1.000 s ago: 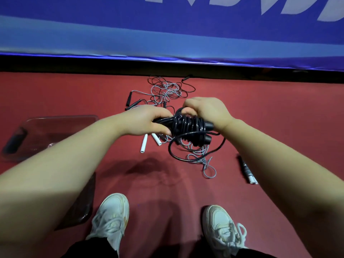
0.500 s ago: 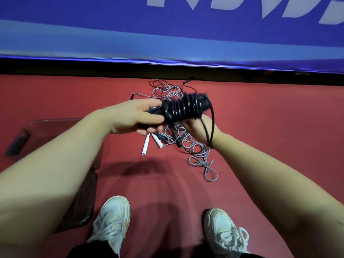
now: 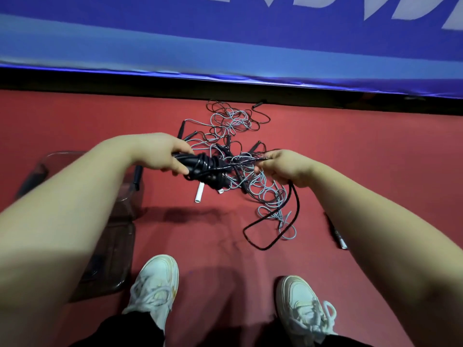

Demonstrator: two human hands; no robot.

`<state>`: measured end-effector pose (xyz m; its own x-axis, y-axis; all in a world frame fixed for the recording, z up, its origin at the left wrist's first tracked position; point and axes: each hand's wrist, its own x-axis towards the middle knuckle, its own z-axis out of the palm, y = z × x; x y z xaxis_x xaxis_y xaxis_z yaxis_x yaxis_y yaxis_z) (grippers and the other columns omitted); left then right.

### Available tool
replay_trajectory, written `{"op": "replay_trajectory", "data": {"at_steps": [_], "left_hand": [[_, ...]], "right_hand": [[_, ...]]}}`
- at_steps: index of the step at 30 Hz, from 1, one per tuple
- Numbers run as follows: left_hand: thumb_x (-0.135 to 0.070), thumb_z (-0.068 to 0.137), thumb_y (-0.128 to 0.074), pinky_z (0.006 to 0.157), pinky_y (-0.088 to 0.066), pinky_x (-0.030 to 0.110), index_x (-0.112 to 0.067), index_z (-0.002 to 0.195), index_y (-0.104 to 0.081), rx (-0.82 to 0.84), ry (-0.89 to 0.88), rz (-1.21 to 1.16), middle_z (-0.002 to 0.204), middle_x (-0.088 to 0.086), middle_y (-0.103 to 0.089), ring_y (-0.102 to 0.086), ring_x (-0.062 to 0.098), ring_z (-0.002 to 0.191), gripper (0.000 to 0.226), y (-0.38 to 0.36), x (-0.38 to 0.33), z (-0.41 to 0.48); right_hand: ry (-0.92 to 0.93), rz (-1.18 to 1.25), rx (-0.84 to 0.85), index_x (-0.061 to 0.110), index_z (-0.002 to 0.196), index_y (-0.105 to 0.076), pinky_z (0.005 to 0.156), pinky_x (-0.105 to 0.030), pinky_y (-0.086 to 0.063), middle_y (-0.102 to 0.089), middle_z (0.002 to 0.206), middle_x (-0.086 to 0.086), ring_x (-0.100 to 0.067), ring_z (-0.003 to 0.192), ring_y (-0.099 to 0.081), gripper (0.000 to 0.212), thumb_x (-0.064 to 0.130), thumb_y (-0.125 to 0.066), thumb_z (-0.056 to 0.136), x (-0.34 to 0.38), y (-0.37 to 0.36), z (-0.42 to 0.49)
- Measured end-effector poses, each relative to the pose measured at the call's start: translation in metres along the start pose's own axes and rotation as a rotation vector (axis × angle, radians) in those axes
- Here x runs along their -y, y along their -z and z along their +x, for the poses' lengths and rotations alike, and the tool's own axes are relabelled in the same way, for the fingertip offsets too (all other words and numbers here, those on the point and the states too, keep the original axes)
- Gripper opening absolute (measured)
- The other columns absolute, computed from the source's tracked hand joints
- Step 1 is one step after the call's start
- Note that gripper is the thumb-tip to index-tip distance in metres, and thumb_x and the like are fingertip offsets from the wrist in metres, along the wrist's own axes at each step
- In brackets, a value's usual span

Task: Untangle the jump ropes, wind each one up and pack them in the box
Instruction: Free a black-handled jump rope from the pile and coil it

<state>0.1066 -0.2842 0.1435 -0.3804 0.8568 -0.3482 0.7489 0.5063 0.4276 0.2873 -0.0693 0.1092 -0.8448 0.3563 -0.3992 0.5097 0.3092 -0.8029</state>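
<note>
At frame centre the black rope bundle [image 3: 203, 169] was held clamped in the left hand [image 3: 160, 152], its tail pinched taut by the right hand [image 3: 283, 166]; winding was judged unfinished, the remaining slack to be wrapped on.

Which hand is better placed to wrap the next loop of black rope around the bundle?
Probably the right hand: it grips the free black rope, while the left hand clamps the wound bundle.

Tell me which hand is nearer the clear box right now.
Left. The left hand grips the wound black rope just right of the clear box; the right hand holds the loose rope end farther right, beyond the tangle.
</note>
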Motion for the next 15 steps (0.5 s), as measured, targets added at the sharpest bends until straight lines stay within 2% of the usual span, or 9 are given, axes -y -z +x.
{"op": "replay_trajectory", "data": {"at_steps": [2,4,8,11,13,15], "left_hand": [[-0.019,0.085,-0.069,0.066,-0.041,0.029,-0.025,0.094,-0.064,0.114,-0.027,-0.037,0.072,-0.002,-0.065,-0.051,0.015,0.061,0.013,-0.006,-0.004,0.000],[-0.018,0.086,-0.068,0.061,-0.039,0.029,-0.024,0.091,-0.063,0.184,-0.029,-0.035,0.071,-0.002,-0.063,-0.049,0.014,0.059,0.010,-0.010,-0.010,0.003],[-0.015,0.088,-0.065,0.046,-0.035,0.019,-0.023,0.091,-0.063,0.355,-0.094,-0.092,0.067,-0.005,-0.060,-0.046,0.007,0.051,0.009,-0.021,-0.031,0.008],[-0.014,0.089,-0.064,0.044,-0.036,0.017,-0.017,0.097,-0.063,0.425,-0.168,-0.101,0.070,-0.002,-0.060,-0.048,0.006,0.051,0.009,-0.023,-0.048,0.006],[-0.012,0.089,-0.063,0.046,-0.037,0.018,-0.018,0.097,-0.063,0.448,-0.231,-0.179,0.071,-0.004,-0.061,-0.051,0.008,0.055,0.010,-0.021,-0.055,0.001],[-0.010,0.089,-0.063,0.047,-0.038,0.017,-0.015,0.099,-0.064,0.397,-0.294,-0.258,0.069,-0.009,-0.062,-0.051,0.008,0.058,0.011,-0.016,-0.059,-0.004]], "right_hand": [[0.047,-0.077,-0.134,0.019,0.083,-0.059,0.034,-0.014,-0.020,-0.048,0.053,0.009,-0.003,0.037,-0.029,0.022,0.011,-0.045,0.097,0.008,-0.001,0.000],[0.142,-0.139,-0.228,0.016,0.091,-0.061,0.037,-0.012,-0.025,-0.049,0.055,0.010,-0.002,0.040,-0.035,0.014,0.015,-0.048,0.097,0.020,0.000,0.000],[0.297,-0.250,-0.331,0.008,0.093,-0.063,0.055,-0.023,-0.033,-0.050,0.072,-0.002,-0.016,0.064,-0.041,0.026,0.029,-0.049,0.097,0.039,0.007,0.007],[0.311,-0.322,-0.346,0.005,0.095,-0.063,0.063,-0.027,-0.036,-0.055,0.082,-0.003,-0.016,0.068,-0.045,0.033,0.034,-0.047,0.097,0.039,0.008,0.009],[0.261,-0.322,-0.343,0.004,0.094,-0.062,0.062,-0.027,-0.034,-0.055,0.082,-0.005,-0.015,0.067,-0.044,0.033,0.033,-0.046,0.098,0.029,0.006,0.013],[0.186,-0.284,-0.311,0.003,0.093,-0.061,0.063,-0.026,-0.036,-0.053,0.082,-0.006,-0.016,0.070,-0.045,0.029,0.028,-0.046,0.098,0.016,0.003,0.012]]}}
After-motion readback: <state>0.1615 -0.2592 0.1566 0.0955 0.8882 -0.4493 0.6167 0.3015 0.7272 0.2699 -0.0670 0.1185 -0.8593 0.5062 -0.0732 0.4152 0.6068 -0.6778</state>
